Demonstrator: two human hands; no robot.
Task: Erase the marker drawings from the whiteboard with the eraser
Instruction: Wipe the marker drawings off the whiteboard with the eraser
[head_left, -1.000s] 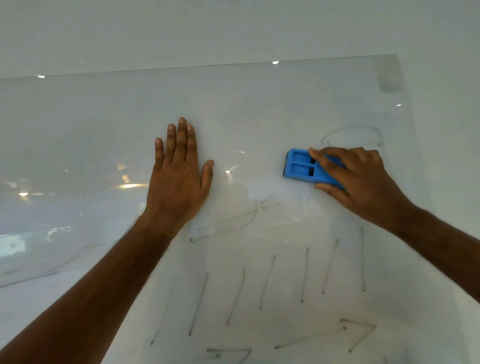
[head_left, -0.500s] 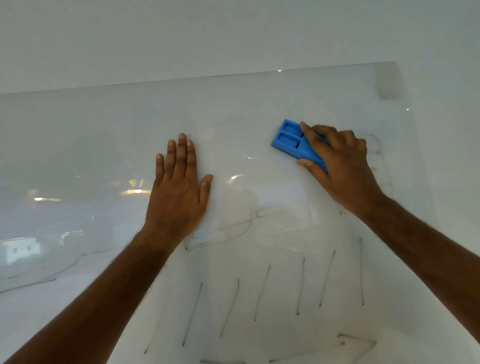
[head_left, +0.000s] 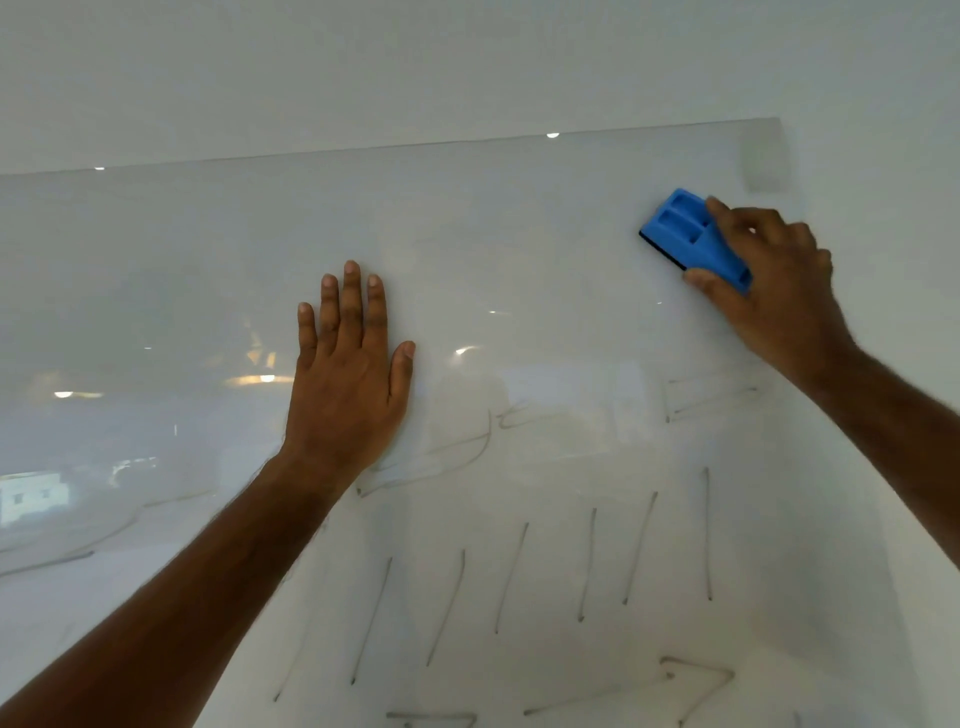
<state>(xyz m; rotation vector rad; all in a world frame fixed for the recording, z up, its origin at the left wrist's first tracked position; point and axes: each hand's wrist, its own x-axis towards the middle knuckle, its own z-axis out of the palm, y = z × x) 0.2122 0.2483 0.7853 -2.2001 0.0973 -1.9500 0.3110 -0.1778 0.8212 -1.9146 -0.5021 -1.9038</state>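
The whiteboard (head_left: 519, 249) is mounted upright and fills most of the view. The right hand (head_left: 774, 291) grasps the blue eraser (head_left: 685, 236) between thumb and fingers and presses it flat against the board near the upper right corner. The eraser sits tilted, its dark pad side against the glossy face. The left hand (head_left: 348, 374) lies released, palm flat and fingers extended, on the board at centre left, holding nothing; it appears to serve as a brace.

Progress, judged from the board as it stands: the upper band around and to the left of the eraser carries no legible marks, only reflections of ceiling lights. That zone reads as clean. The lower half is not. A row of slanted marker strokes (head_left: 587, 566) runs across the lower middle. An arrow outline (head_left: 696, 686) sits at the lower right, and a second partial shape shows at the bottom edge. A faint curved line (head_left: 457, 457) lies just beside the left wrist, and a faint box-like outline (head_left: 706, 400) sits below the right hand. A long thin stroke (head_left: 62, 556) trails at the far left. The task is therefore judged well short of completion; most drawings remain.

Containers: none is visible, and no tray or marker holder appears in view.
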